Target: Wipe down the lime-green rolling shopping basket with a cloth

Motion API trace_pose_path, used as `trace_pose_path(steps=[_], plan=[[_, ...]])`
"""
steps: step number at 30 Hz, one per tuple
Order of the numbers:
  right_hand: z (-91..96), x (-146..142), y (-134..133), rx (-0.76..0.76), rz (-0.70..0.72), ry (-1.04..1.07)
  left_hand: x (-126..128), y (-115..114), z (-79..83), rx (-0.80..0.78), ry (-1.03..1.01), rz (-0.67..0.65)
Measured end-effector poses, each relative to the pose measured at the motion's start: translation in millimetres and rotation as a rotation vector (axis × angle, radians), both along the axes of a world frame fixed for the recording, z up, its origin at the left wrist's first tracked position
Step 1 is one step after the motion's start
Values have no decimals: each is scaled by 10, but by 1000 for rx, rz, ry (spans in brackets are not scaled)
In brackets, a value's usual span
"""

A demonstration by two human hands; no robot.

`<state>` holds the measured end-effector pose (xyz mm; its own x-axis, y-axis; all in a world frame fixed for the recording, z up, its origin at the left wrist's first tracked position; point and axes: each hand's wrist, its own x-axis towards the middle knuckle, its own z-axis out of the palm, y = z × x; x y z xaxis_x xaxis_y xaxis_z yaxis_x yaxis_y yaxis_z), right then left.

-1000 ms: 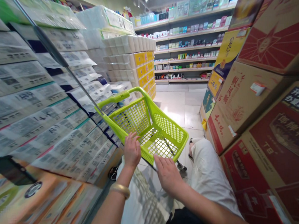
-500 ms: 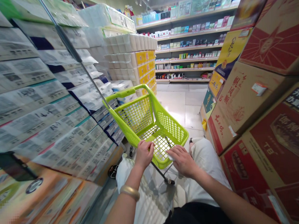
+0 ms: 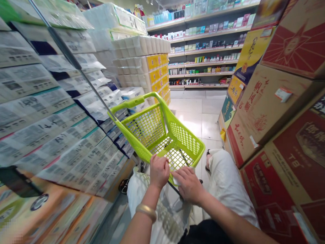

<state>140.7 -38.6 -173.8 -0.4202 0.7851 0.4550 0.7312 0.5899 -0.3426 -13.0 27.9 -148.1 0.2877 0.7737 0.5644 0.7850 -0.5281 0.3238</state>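
Observation:
A lime green plastic shopping basket (image 3: 184, 137) on wheels stands tilted on the floor in front of my knees. My left hand (image 3: 159, 171) is closed on its near rim, a gold bangle on the wrist. My right hand (image 3: 188, 184) lies just to the right on the same near rim, fingers curled over something pale that I cannot make out. The basket's long pull handle (image 3: 66, 56) runs up to the upper left. Nothing shows inside the basket.
Stacked tissue and paper packs (image 3: 45, 115) wall the left side. Red and brown cartons (image 3: 285, 114) are stacked on the right. A narrow tiled aisle (image 3: 199, 117) leads to far shelves of bottles and boxes (image 3: 202, 46). My pale trousers (image 3: 229, 191) fill the foreground.
The basket has been pulled nearer and tilted. Both hands shifted along the near rim; the right hand moved left, closer to the left hand.

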Motion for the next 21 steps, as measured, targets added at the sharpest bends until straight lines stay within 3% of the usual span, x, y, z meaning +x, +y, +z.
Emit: trace_pose_path(steps=[2,5,7,10,13,17,21], plan=[[7,272,128,26,94,-22,-23,-3,3,1,-4,-9],[15,656,321,55,33,35,-20,-5,-2,18,-21,-7],[15,765,378,47,-24,72,-1,-9,-13,33,-34,-7],[-4,623,300,41,-173,115,28,-25,-32,47,-52,2],[-39,250,81,44,-251,134,33,-48,-41,52,-59,23],[-58,-70,-130,27,-120,105,-1,-71,-24,48,-29,22],[-29,207,24,48,105,22,-41,-72,-2,49,-9,11]])
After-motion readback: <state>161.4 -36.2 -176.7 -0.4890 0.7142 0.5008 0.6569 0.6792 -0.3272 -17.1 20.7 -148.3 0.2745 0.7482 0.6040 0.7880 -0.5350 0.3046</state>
